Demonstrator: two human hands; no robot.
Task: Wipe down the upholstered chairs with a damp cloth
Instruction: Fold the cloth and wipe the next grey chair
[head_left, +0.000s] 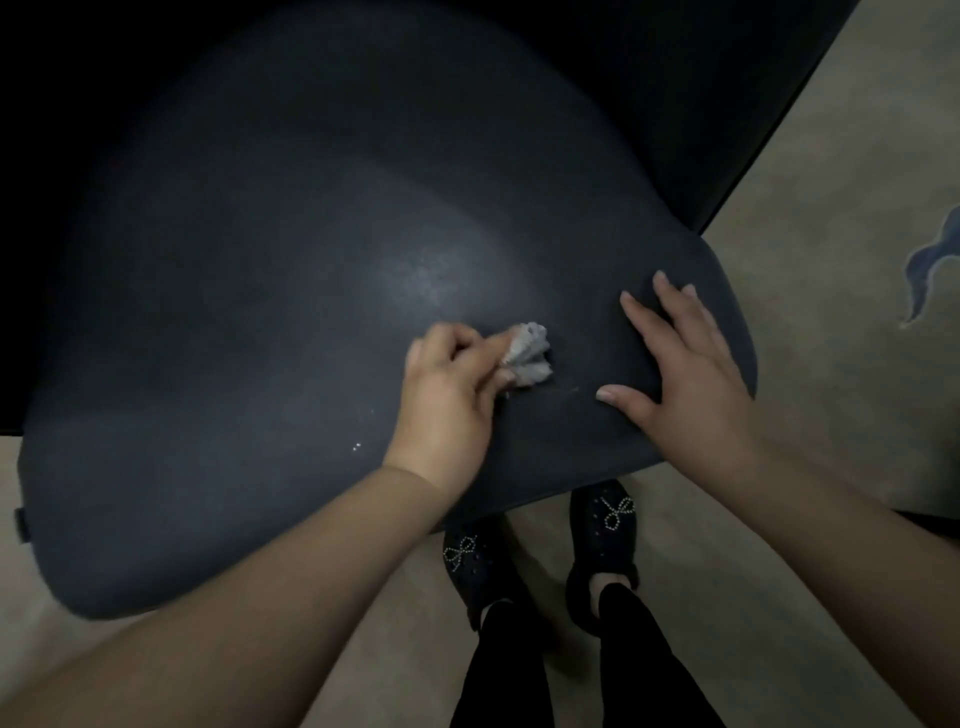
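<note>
- The left hand (447, 395) is pinching a crumpled pale cloth (527, 353), its bunched end pointing toward the dark chair seat's (249, 312) right edge.
- The right hand (685, 358) is lying open and flat near the seat's front-right corner, gripping nothing.

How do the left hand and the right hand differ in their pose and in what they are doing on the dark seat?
The left hand is curled shut around a crumpled pale cloth; the right hand holds nothing. The left hand's fingers are bent around the cloth, while the right hand lies flat with spread fingers. The left hand is nearer the middle of the seat; the right hand is by its right edge. Both rest on the seat.
</note>
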